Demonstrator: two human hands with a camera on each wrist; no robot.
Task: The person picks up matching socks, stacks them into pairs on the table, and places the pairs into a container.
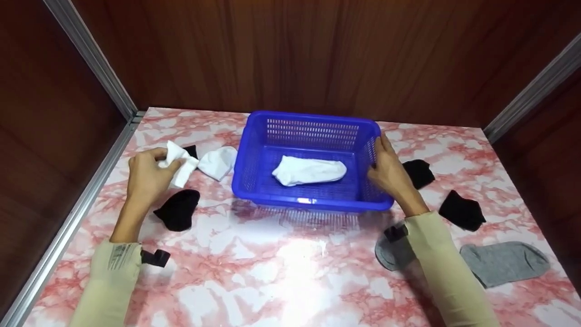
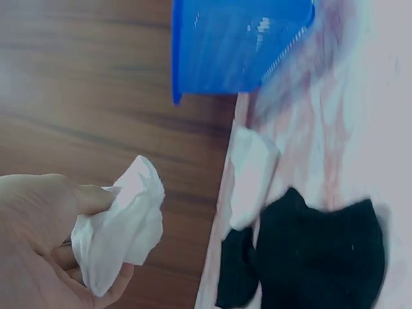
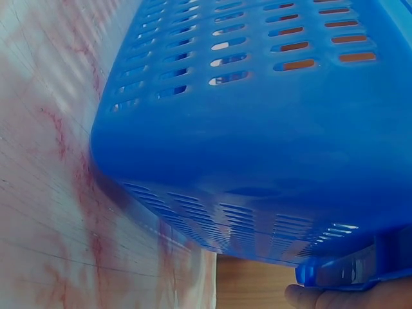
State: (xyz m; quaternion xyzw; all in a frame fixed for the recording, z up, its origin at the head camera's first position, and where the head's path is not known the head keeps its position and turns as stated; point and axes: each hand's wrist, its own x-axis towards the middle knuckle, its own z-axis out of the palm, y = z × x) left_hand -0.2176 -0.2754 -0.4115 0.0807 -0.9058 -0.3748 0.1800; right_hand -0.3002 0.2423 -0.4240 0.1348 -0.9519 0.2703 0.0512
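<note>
In the head view a blue plastic basket with slotted walls stands at the back middle, and one white sock lies flat inside it. My right hand grips the basket's right rim; the right wrist view has fingertips at that rim. Left of the basket, my left hand pinches a bunched white sock between thumb and fingers, held above the table. Another white sock lies against the basket's left side. Close to the left hand are a black sock and a partly hidden black one.
Right of the basket lie two black socks, one nearer and one farther right. Two grey socks, one at the right and one partly under the right forearm, rest on the marbled table. Wooden panels enclose the table.
</note>
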